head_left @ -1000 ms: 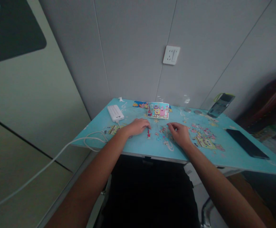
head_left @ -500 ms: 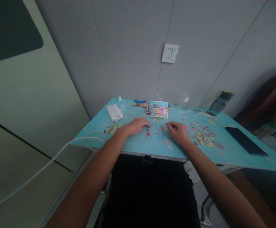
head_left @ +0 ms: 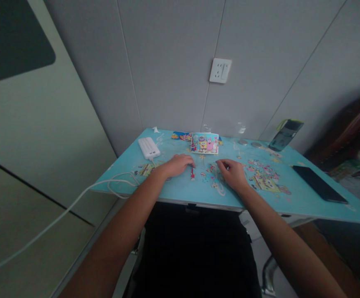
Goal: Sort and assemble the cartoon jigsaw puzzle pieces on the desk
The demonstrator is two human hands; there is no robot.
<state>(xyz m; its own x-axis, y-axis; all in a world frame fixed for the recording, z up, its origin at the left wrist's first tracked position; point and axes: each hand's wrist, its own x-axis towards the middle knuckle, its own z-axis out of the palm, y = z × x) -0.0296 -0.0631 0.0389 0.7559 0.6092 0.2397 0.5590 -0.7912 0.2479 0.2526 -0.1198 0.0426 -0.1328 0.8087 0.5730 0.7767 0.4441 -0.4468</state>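
My left hand (head_left: 179,164) rests on the blue table with its fingers stretched forward and their tips bent down. They touch the top end of a narrow red strip of small pieces (head_left: 192,174). Across from it, my right hand (head_left: 231,170) has thumb and forefinger closed in a pinch; whatever they hold is too small to make out. Small colourful loose pieces (head_left: 213,178) lie between the hands, some partly hidden by the right one. Behind them leans a cartoon picture card (head_left: 204,145).
A white power bank (head_left: 149,147) with a white cable (head_left: 83,193) is at the left. Cartoon prints (head_left: 265,178) cover part of the blue tabletop (head_left: 180,192). To the right are a dark phone-like slab (head_left: 319,184) and a tilted bottle (head_left: 285,135). A wall (head_left: 173,74) borders the back.
Both hands stay nearly where they were, with the red strip still under the left fingertips. The whole view has shifted very slightly.
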